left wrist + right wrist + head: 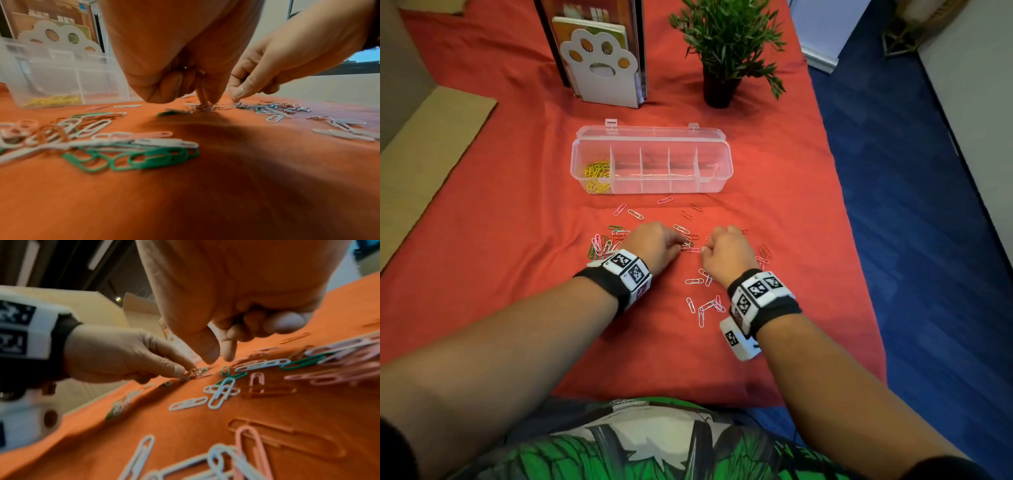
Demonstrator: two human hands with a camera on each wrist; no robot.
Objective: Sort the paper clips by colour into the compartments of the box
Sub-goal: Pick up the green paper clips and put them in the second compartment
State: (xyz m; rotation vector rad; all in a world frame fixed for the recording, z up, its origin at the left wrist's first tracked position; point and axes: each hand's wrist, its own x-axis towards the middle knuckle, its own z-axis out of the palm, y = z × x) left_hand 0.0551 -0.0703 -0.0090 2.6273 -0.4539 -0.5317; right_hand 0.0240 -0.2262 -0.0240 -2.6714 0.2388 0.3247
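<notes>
A clear plastic box (654, 186) with several compartments lies open on the red cloth; yellow clips (596, 174) fill its leftmost compartment, also seen in the left wrist view (55, 99). Loose white, pink, green and red clips are scattered in front of it. My left hand (683, 244) pinches a small clump of clips (203, 107) against the cloth with thumb and forefinger. My right hand (705, 250) is close beside it, its thumb and forefinger (219, 356) pointing down just apart, its other fingers curled with nothing visibly held.
A mixed pile of clips (604, 243) lies left of my left wrist, white clips (702, 308) by my right wrist. Behind the box stand a paw-shaped bookend (602, 68) and a potted plant (726, 44). Cardboard (424, 144) lies left; blue floor (928, 205) lies right.
</notes>
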